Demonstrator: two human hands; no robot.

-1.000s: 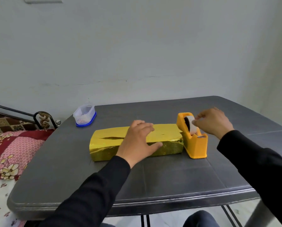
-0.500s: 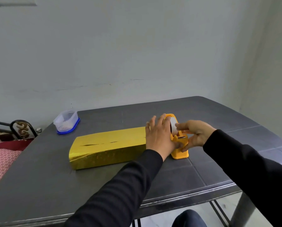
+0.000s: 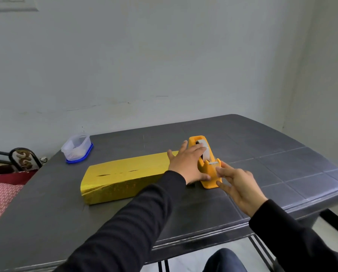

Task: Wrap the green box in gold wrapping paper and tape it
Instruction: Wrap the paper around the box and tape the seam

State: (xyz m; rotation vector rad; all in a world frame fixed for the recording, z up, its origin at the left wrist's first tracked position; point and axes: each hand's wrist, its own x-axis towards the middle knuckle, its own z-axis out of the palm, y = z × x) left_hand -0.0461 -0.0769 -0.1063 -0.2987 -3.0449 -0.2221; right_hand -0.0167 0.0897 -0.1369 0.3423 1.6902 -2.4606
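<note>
The long box (image 3: 124,178) lies across the dark table (image 3: 282,169), fully covered in gold paper, with a seam running along its top; no green shows. At its right end stands an orange tape dispenser (image 3: 209,173) holding a white roll. My left hand (image 3: 187,163) clasps the dispenser from the left, fingers over the roll and thumb at its base. My right hand (image 3: 236,183) is just in front of the cutter blade, thumb and fingers pinched on a pale strip of tape drawn toward me.
A clear plastic tub on a blue lid (image 3: 76,148) sits at the table's far left corner. Red patterned bedding (image 3: 1,193) and a metal bed frame lie beyond the left edge. The wall stands close behind the table.
My left hand left the top of the gold box and moved right onto the dispenser. My right hand came down from the roll to the front of the cutter.
</note>
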